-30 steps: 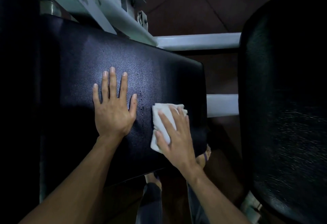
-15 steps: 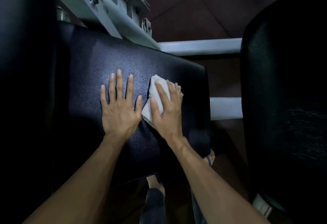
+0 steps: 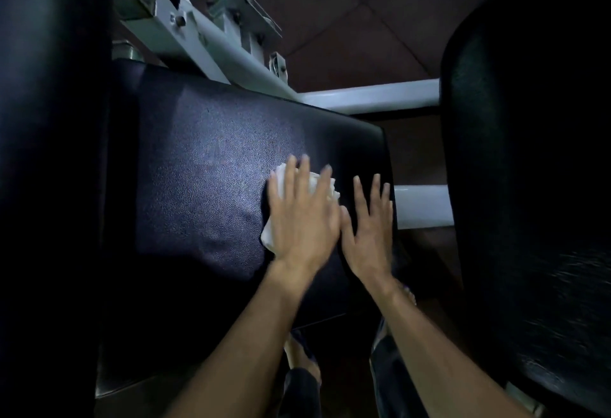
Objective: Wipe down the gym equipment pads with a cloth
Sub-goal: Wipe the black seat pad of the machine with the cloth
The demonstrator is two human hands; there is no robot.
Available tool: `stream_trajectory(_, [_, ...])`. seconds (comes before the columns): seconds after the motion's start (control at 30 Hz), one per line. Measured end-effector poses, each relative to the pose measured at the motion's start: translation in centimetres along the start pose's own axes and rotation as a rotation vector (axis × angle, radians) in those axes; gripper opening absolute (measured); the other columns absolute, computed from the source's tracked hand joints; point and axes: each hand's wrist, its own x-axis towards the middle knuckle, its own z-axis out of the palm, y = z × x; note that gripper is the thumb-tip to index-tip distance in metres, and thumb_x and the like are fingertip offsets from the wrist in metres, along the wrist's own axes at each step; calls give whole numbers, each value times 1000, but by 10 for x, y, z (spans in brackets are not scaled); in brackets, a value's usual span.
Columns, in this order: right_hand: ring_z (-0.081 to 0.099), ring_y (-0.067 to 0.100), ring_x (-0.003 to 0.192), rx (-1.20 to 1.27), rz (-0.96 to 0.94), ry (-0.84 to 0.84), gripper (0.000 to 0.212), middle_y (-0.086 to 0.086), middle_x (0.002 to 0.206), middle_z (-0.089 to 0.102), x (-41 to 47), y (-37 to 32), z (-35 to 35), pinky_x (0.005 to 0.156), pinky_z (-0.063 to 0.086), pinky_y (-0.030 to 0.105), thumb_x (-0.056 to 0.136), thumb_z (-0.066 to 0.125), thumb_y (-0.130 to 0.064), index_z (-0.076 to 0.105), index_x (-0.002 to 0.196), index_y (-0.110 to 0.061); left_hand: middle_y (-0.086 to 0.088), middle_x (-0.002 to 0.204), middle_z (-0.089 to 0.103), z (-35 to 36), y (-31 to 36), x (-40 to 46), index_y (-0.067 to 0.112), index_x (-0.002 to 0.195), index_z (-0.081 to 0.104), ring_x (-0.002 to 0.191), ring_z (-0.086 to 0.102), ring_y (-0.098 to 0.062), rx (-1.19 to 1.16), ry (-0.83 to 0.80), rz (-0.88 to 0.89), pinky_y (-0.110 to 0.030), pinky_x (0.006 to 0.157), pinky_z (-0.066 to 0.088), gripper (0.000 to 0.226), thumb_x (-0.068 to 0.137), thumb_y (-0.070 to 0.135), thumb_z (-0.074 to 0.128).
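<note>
Left hand (image 3: 302, 219) presses the cloth (image 3: 276, 186) flat-fingered, right hand (image 3: 368, 232) spread beside it on the centre pad (image 3: 205, 179); unpinched, the cloth could bunch and miss patches.

no readable text, labels, brands or nos. anywhere

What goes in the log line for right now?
step: wiping | left hand: pressing white cloth on middle pad | right hand: flat on same pad, beside cloth
</note>
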Motion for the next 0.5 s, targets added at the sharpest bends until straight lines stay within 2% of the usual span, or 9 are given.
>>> stream_trajectory(0.13, [-6,23,157,-77,-7,22,63,5,170,0,0,1,2,127,3,41,102,23,-53,18,160,-29,-7,153,43,21,2,-30,28,136,53,150,28,-29,95,-15,-37,-56,116,22,46,93,44,50])
stream_trajectory(0.3, [2,26,157,-70,-11,49,62,5,170,7,1,2,2,127,12,47,102,29,-51,25,159,-27,-6,147,50,11,-31,-93,30,130,60,144,37,-30,139,-58,-21,-56,110,33,48,85,45,67])
stream_trajectory(0.37, [3,26,157,-55,-7,50,62,6,170,8,1,1,2,126,14,48,101,29,-51,27,158,-26,-7,147,50,2,-56,-103,31,127,61,141,41,-33,152,-67,-89,-55,110,34,47,82,44,69])
stream_trajectory(0.5, [-1,23,158,-60,-1,35,62,4,170,6,1,-1,2,127,13,49,102,28,-53,24,159,-28,-13,142,52,-7,-83,-45,19,120,65,140,39,-38,42,127,-221,-55,117,27,35,90,37,62])
